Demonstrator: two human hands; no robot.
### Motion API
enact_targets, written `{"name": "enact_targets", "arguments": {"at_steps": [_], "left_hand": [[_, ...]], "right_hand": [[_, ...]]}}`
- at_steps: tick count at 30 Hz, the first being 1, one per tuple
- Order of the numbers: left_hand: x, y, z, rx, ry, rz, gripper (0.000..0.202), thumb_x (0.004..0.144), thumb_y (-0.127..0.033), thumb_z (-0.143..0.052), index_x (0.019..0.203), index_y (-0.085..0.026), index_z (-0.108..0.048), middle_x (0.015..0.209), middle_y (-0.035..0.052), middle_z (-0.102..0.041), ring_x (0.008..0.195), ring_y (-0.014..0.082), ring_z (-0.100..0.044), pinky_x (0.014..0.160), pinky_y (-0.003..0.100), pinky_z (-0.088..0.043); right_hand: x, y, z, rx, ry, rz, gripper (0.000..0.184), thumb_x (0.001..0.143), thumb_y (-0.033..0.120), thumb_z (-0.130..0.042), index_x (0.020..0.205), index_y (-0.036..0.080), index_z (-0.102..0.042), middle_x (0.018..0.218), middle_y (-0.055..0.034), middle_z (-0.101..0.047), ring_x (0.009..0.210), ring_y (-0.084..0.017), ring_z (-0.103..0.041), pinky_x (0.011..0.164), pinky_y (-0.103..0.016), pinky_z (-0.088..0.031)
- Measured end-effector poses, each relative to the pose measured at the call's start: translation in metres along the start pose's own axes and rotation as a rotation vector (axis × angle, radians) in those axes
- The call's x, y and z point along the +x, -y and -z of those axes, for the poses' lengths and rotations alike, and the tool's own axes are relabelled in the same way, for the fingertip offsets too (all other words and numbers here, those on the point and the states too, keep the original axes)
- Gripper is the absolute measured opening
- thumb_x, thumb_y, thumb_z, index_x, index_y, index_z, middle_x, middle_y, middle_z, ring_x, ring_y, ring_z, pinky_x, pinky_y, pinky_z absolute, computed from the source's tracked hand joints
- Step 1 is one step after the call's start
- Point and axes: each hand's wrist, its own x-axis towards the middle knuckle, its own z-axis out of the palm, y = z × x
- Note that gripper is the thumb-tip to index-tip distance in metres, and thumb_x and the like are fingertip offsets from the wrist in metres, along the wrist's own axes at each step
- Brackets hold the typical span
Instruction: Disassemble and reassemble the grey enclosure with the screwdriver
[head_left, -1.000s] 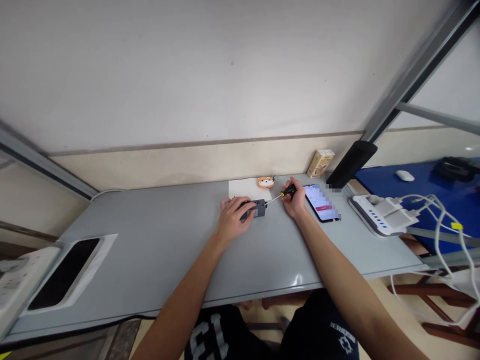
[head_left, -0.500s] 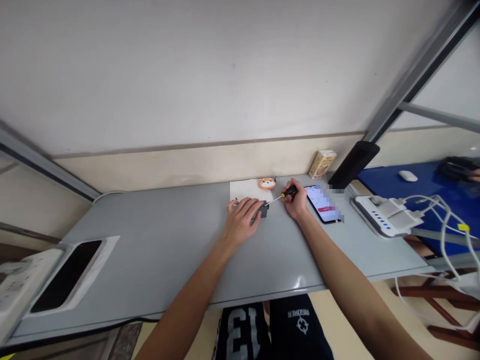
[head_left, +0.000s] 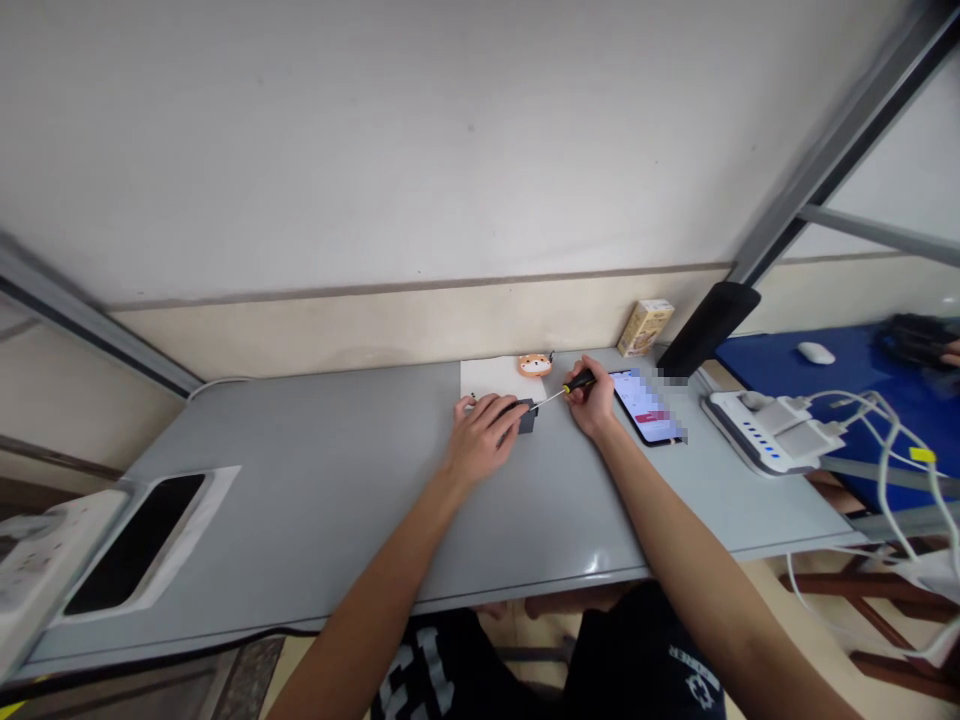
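Observation:
My left hand [head_left: 480, 438] lies curled over a small dark grey box [head_left: 526, 417] on the grey table [head_left: 315, 500] and covers most of it. My right hand [head_left: 592, 402] pinches a small screwdriver [head_left: 571, 385] with a black and yellow handle. Its thin shaft points left and its tip meets the right end of the box. A white sheet of paper [head_left: 487, 377] lies just behind the box.
A lit smartphone [head_left: 646, 408] lies right of my right hand. An orange animal-shaped trinket [head_left: 534, 365] and a small yellow carton [head_left: 643, 327] stand near the wall. A white power strip [head_left: 772, 432] with cables sits at the right; another phone [head_left: 135, 540] lies at the left.
My left hand has slid forward over the dark box, hiding more of it. The right hand and screwdriver stay almost still.

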Motion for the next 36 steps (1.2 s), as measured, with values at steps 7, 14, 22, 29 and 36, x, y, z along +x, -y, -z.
{"name": "enact_targets", "arguments": {"at_steps": [7, 14, 22, 29, 36], "left_hand": [[-0.001, -0.001, -0.001, 0.056, 0.038, -0.002, 0.028, 0.097, -0.013, -0.057, 0.118, -0.027, -0.069, 0.121, 0.005, -0.074, 0.108, 0.0213, -0.066, 0.096, 0.044, -0.033], [-0.001, -0.006, 0.0, 0.159, 0.119, -0.016, 0.036, 0.093, -0.011, -0.057, 0.124, -0.027, -0.066, 0.121, 0.0071, -0.07, 0.109, 0.0235, -0.063, 0.095, 0.044, -0.035], [-0.006, -0.008, -0.008, 0.154, 0.084, -0.015, 0.037, 0.092, -0.01, -0.056, 0.122, -0.027, -0.068, 0.122, 0.0084, -0.07, 0.111, 0.0257, -0.063, 0.094, 0.045, -0.037], [-0.009, -0.002, -0.006, -0.004, -0.003, 0.029, 0.033, 0.091, -0.01, -0.056, 0.116, -0.026, -0.071, 0.122, 0.0053, -0.074, 0.113, 0.0222, -0.067, 0.102, 0.044, -0.04], [-0.01, 0.042, 0.021, -0.096, -0.307, 0.317, 0.024, 0.093, -0.011, -0.048, 0.091, -0.021, -0.07, 0.093, 0.0048, -0.076, 0.09, 0.0194, -0.07, 0.087, 0.037, -0.049]], "right_hand": [[0.0, 0.01, 0.006, 0.166, 0.011, -0.055, 0.03, 0.084, 0.042, -0.063, 0.066, 0.022, -0.051, 0.048, 0.0059, -0.042, 0.037, -0.006, -0.026, 0.038, -0.023, -0.023], [-0.005, 0.015, 0.001, 0.284, 0.171, -0.148, 0.025, 0.09, 0.04, -0.059, 0.073, 0.021, -0.057, 0.054, 0.0031, -0.048, 0.042, -0.008, -0.033, 0.043, -0.024, -0.032], [-0.001, 0.009, -0.003, 0.1, 0.077, -0.069, 0.036, 0.084, 0.058, -0.069, 0.079, 0.023, -0.06, 0.052, 0.0057, -0.044, 0.044, -0.009, -0.035, 0.042, -0.025, -0.029], [-0.009, -0.022, -0.02, -0.485, 0.054, 0.28, 0.042, 0.081, 0.065, -0.07, 0.083, 0.023, -0.066, 0.065, 0.0015, -0.058, 0.057, -0.012, -0.047, 0.05, -0.026, -0.035], [-0.016, -0.027, -0.02, -0.702, 0.185, 0.321, 0.036, 0.09, 0.057, -0.064, 0.087, 0.021, -0.071, 0.07, -0.0005, -0.068, 0.064, -0.015, -0.051, 0.061, -0.026, -0.038]]}}
